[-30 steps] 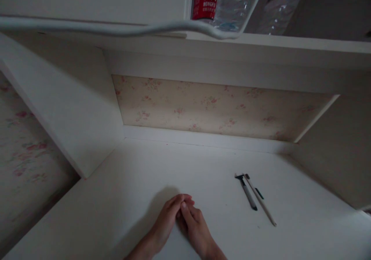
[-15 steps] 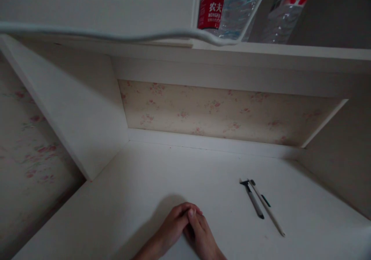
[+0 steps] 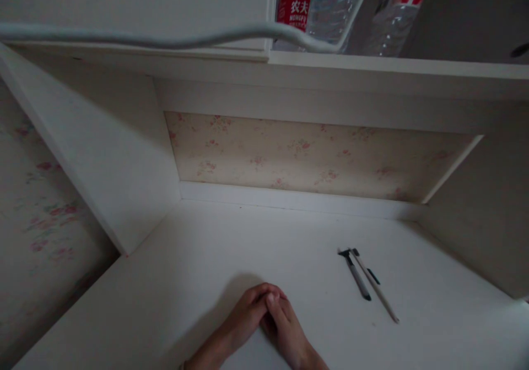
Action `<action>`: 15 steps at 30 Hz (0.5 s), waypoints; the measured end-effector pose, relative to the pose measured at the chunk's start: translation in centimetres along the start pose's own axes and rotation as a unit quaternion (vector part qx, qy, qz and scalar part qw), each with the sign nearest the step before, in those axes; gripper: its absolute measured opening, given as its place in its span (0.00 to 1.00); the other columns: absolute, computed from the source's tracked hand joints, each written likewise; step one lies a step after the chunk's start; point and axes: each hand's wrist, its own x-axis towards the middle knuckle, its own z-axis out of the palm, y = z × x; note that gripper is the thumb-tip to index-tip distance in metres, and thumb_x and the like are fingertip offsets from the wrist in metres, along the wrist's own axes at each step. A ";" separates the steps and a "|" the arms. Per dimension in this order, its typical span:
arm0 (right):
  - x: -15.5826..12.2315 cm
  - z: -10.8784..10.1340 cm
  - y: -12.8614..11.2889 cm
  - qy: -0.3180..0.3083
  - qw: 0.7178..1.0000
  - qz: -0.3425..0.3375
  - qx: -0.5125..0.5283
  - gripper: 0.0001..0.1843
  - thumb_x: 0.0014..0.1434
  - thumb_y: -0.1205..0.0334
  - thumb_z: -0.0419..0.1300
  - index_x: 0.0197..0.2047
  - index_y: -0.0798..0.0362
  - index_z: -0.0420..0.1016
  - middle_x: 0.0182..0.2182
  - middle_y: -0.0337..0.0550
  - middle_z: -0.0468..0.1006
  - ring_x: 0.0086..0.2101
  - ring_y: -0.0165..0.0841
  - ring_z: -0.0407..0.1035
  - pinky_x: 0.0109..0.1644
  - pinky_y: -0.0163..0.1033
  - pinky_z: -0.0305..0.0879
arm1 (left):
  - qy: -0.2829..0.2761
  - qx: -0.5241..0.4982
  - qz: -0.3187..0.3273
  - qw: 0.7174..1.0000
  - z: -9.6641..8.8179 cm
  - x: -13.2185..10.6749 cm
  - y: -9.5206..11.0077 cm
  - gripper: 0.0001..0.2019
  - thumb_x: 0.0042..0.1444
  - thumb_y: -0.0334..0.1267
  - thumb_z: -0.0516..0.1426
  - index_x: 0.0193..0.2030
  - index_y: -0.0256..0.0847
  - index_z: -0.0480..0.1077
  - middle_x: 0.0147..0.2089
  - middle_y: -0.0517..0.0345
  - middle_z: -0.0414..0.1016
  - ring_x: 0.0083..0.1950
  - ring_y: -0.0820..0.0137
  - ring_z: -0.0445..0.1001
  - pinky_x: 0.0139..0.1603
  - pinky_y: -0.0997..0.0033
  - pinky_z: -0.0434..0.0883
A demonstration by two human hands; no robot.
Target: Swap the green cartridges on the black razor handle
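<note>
My left hand (image 3: 248, 310) and my right hand (image 3: 286, 326) are clasped together low in the middle of the view, resting at the white desktop (image 3: 231, 238). Their fingers are closed and folded into each other, with the right thumb on top. No object shows in either hand, though the space between the palms is hidden. To the right of them lies a small T-shaped tool (image 3: 357, 279) with a dark head and grey handle, much like a razor. Close beside it is a slim white pen-like stick (image 3: 383, 300) with a dark end and a dark clip-like piece.
Above the desk runs a white shelf (image 3: 392, 66) holding plastic bottles, one with a red label (image 3: 294, 9). A pale cable (image 3: 182, 41) hangs across the shelf front. White side panels (image 3: 111, 155) and flowered wallpaper (image 3: 297, 155) enclose the desk.
The view has shifted slightly, so the shelf, bottles and tools sit a little further up and left. Both hands stay clasped in nearly the same place.
</note>
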 end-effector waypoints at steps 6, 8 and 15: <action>-0.2 -0.3 0.3 -0.008 1.000 -0.024 0.004 0.27 0.62 0.38 0.54 0.44 0.55 0.76 0.35 0.49 0.76 0.42 0.43 0.69 0.48 0.45 0.66 | -0.002 0.042 -0.007 0.999 0.1 -0.1 -0.5 0.13 0.56 0.41 0.56 0.43 0.36 0.75 0.40 0.53 0.77 0.44 0.61 0.73 0.47 0.66 0.68; -0.2 -0.4 0.5 -0.001 1.000 -0.029 -0.010 0.27 0.61 0.37 0.54 0.44 0.54 0.76 0.35 0.49 0.76 0.43 0.44 0.69 0.48 0.46 0.66 | -0.002 0.046 -0.007 0.999 0.1 0.0 -0.6 0.13 0.56 0.42 0.57 0.42 0.36 0.75 0.40 0.53 0.77 0.44 0.61 0.73 0.47 0.66 0.68; 0.0 -0.5 1.1 0.018 0.998 -0.042 -0.033 0.28 0.60 0.35 0.55 0.41 0.54 0.77 0.35 0.49 0.76 0.43 0.44 0.69 0.49 0.47 0.66 | -0.008 0.062 -0.005 0.998 0.1 0.0 -0.6 0.15 0.57 0.47 0.56 0.41 0.37 0.75 0.40 0.52 0.77 0.43 0.63 0.73 0.45 0.67 0.68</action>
